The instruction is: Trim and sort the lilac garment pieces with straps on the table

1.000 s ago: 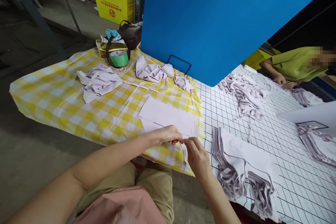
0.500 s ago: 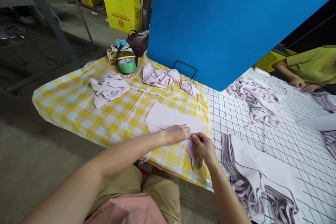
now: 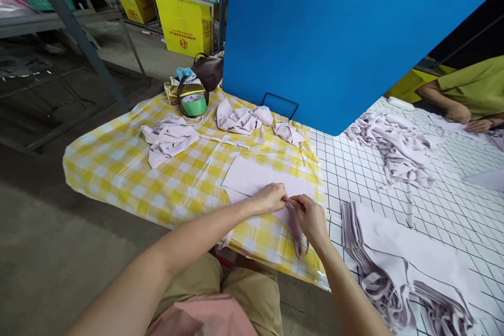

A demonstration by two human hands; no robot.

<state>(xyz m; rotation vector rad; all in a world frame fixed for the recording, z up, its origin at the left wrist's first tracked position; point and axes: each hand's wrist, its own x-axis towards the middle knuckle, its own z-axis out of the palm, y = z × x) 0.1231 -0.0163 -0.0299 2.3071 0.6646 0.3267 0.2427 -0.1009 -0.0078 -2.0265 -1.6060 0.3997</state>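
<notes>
While the pale cloth [image 3: 252, 176] lies mostly flat on the yellow checked tablecloth [image 3: 118, 160], on our side of the blue board [image 3: 338, 37], both our hands meet at its near side. Left hand [image 3: 272, 198]: fingers curled, tips closed on the cloth, though the knuckles hide the exact hold. Right hand [image 3: 311, 215]: thumb and forefinger pinched on the same spot, just beside the left fingertips. A narrow strip [image 3: 295, 228] trails from the right hand toward us; how it joins the flat part, we cannot tell.

Step in hand, as we judge it: fine fingertip work where strip and cloth come together. The next move seems to call for light, even pinches, with the flat part kept from creasing and the strip from twisting.

At the foot of the board we note a crumpled cloth [image 3: 242, 118]; left of the board, a looser heap [image 3: 169, 139] and a roll of green tape [image 3: 193, 105]. Right of the board and closer to us, a layered stack [image 3: 405, 231] rests on the grid-patterned cover [image 3: 331, 157]. Also right of the board: a tangled pile [image 3: 405, 152] and, farther off, a co-worker's green sleeve [image 3: 472, 84].
</notes>
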